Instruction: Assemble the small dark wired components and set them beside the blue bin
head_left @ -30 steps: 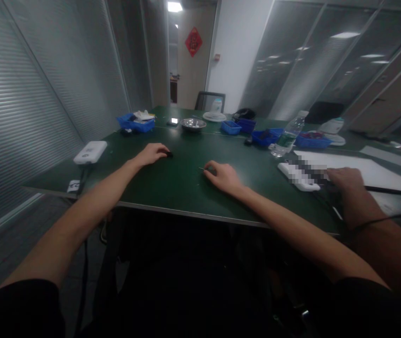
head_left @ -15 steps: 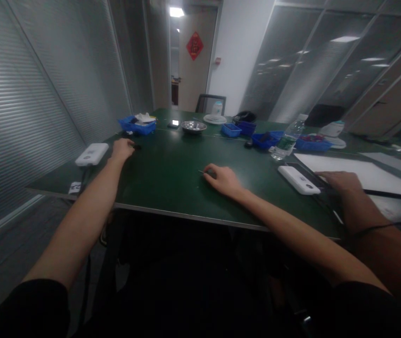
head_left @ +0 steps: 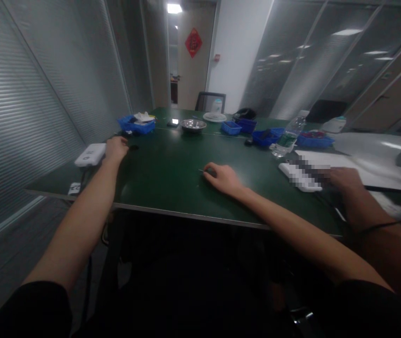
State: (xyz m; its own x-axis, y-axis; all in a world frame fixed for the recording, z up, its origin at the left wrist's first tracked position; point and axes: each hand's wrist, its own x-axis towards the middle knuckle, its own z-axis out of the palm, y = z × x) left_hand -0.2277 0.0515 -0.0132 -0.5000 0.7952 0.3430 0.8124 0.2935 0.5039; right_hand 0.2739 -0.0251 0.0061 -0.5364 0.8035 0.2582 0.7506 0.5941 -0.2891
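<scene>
My left hand point(head_left: 116, 149) rests on the green table point(head_left: 165, 183) at the left, beside a white power bank point(head_left: 90, 155). Its fingers are apart and I see nothing in them. A small dark round object point(head_left: 134, 147) lies just right of its fingertips. Near the middle of the table, my right hand point(head_left: 223, 178) has its thumb and index finger pinched on a thin, needle-like item point(head_left: 200, 170) that points left. Beyond my hands stands a shiny metal bowl point(head_left: 193, 125).
A blue tray point(head_left: 137, 126) and a phone point(head_left: 173, 122) are at the back left. Blue bins point(head_left: 231, 128) and a water bottle point(head_left: 290, 134) stand back right. Another person's hand point(head_left: 344, 178) is at the right, by a second white power bank point(head_left: 300, 177).
My left hand has moved slightly left, away from the small dark object, and its fingers have opened. A clear plastic shape has appeared at the far right. My right hand has stayed put.
</scene>
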